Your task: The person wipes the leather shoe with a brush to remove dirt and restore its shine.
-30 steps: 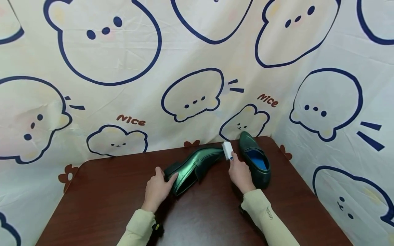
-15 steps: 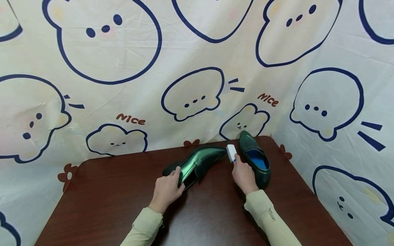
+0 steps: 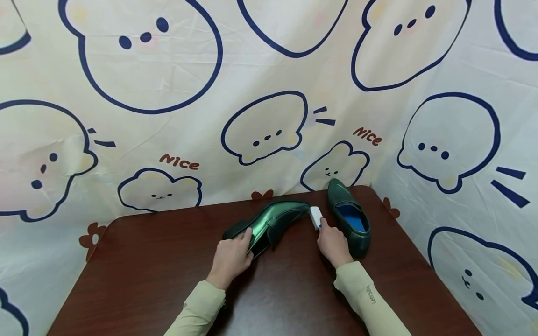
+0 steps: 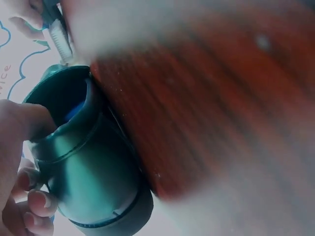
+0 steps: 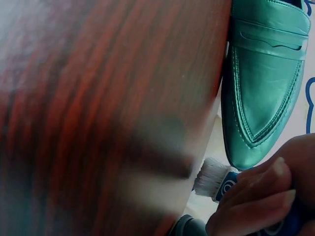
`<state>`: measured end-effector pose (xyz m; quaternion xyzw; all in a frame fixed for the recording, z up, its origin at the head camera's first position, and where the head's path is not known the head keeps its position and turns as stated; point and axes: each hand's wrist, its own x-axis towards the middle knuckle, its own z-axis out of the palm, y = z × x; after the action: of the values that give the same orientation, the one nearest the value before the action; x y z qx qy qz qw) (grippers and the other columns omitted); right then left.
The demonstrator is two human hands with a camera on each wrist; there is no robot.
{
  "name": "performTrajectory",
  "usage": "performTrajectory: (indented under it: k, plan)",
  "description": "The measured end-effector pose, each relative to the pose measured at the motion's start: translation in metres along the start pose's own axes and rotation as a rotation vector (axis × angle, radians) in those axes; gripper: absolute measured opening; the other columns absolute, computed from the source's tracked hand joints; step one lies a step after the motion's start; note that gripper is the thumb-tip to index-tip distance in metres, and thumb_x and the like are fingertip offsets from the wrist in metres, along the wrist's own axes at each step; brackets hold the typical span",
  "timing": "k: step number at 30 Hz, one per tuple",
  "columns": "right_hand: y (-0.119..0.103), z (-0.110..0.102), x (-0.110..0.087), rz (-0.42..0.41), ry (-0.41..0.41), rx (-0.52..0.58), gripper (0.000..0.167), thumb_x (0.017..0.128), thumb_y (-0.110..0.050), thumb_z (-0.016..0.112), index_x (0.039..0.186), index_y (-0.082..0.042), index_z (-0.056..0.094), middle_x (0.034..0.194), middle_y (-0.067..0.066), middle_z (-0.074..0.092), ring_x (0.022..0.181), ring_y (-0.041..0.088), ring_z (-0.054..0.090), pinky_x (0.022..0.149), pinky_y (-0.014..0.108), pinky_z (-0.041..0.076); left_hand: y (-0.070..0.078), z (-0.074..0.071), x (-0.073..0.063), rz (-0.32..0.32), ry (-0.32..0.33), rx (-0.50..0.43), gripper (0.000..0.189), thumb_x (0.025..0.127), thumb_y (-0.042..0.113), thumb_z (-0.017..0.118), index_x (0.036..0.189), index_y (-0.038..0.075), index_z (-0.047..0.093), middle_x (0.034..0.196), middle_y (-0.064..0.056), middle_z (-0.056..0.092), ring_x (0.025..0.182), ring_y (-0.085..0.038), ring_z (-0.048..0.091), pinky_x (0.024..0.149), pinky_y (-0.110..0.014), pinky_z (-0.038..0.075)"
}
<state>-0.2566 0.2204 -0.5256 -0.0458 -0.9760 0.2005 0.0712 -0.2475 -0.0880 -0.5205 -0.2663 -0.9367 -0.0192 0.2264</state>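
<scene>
So, left hand (image 3: 230,260) has the tipped shoe (image 3: 265,221) gripped by the back, pointing to 2 o'clock; right hand (image 3: 334,242) grips the brush (image 3: 315,217) right by its tip. Loosen the left hold and a stroke could spin it, or overshoot into the other shoe (image 3: 338,192) at the brush's 3 o'clock.
</scene>
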Motion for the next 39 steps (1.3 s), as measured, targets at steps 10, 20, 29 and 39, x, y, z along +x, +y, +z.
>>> performTrajectory:
  k: [10, 20, 29, 39]
  plan:
    - [0.0012, 0.0010, -0.0001, -0.014, -0.017, -0.019, 0.042, 0.105, -0.013, 0.057, 0.145, 0.000, 0.052, 0.097, 0.027, 0.071, 0.069, 0.035, 0.069, 0.062, 0.051, 0.058, 0.0001, 0.0024, 0.0019, 0.028, 0.048, 0.037, 0.051, 0.079, 0.021, 0.086, 0.117, 0.008, 0.055, 0.055, 0.006, 0.036, 0.038, -0.007, 0.022, 0.039, -0.024, 0.019]
    - [0.0035, 0.0022, 0.0012, 0.031, -0.104, -0.027, 0.049, 0.106, -0.016, 0.056, 0.153, -0.005, 0.046, 0.105, 0.027, 0.072, 0.073, 0.034, 0.069, 0.070, 0.051, 0.059, -0.0008, 0.0042, 0.0016, 0.041, 0.046, 0.040, 0.048, 0.081, 0.017, 0.082, 0.120, 0.008, 0.056, 0.055, 0.006, 0.032, 0.040, -0.007, 0.019, 0.041, -0.024, 0.015]
    - [0.0028, 0.0013, -0.0003, 0.022, -0.097, -0.007, 0.054, 0.103, -0.017, 0.063, 0.153, -0.005, 0.048, 0.118, 0.028, 0.070, 0.086, 0.039, 0.071, 0.078, 0.054, 0.059, -0.0016, 0.0053, 0.0012, 0.062, 0.063, 0.078, 0.038, 0.082, 0.015, 0.078, 0.110, 0.010, 0.053, 0.055, 0.007, 0.023, 0.042, -0.007, 0.013, 0.043, -0.024, 0.011]
    - [0.0008, -0.0027, -0.0041, -0.001, -0.041, -0.047, 0.052, 0.099, -0.019, 0.069, 0.147, -0.004, 0.055, 0.113, 0.024, 0.072, 0.078, 0.035, 0.069, 0.072, 0.052, 0.059, -0.0029, 0.0054, 0.0019, 0.072, 0.058, 0.067, 0.033, 0.086, 0.016, 0.076, 0.108, 0.011, 0.052, 0.055, 0.007, 0.025, 0.042, -0.007, 0.012, 0.044, -0.023, 0.010]
